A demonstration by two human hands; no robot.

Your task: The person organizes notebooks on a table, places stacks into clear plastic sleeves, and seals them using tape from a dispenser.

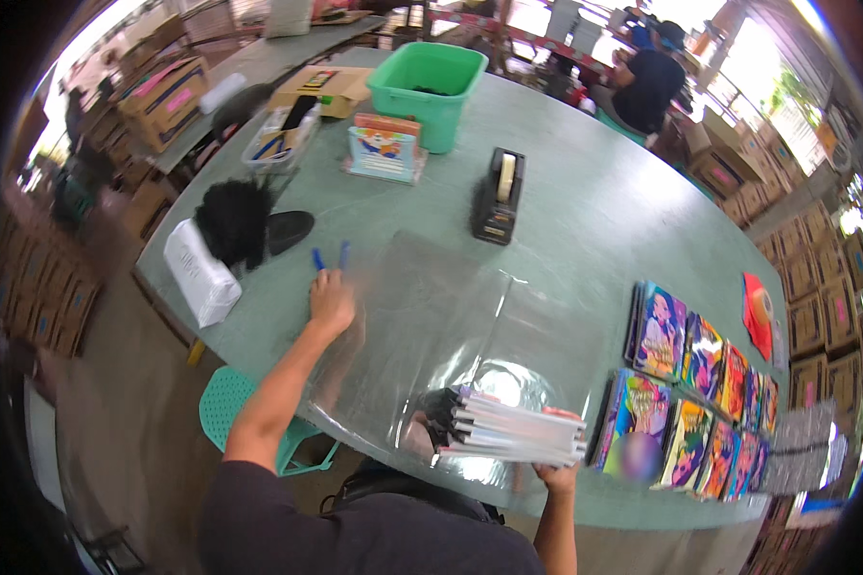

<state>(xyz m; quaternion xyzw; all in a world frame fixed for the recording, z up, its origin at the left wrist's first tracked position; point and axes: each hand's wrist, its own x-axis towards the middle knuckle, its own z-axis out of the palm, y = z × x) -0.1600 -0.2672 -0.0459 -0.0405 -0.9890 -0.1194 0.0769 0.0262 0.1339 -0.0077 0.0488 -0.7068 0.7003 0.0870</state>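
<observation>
My left hand (333, 304) is over the left edge of a clear plastic sheet (430, 283), fingers curled. Two narrow blue ends of a thing (318, 259) stick out past the fingers; blur hides its kind. With my right hand (555, 475) I grip the right end of a stack of thin books (508, 429) at the table's near edge, with their pale page edges towards me. The stack lies over the shiny plastic, and most of my right fingers are hidden beneath or behind it.
On the green table (585, 220) stand a tape dispenser (501, 196), a green bin (427, 96) and rows of colourful books (666, 422). A white packet (201, 273) and black fluffy thing (232, 222) lie left. A teal stool (225, 407) is below; a person (647, 81) sits beyond.
</observation>
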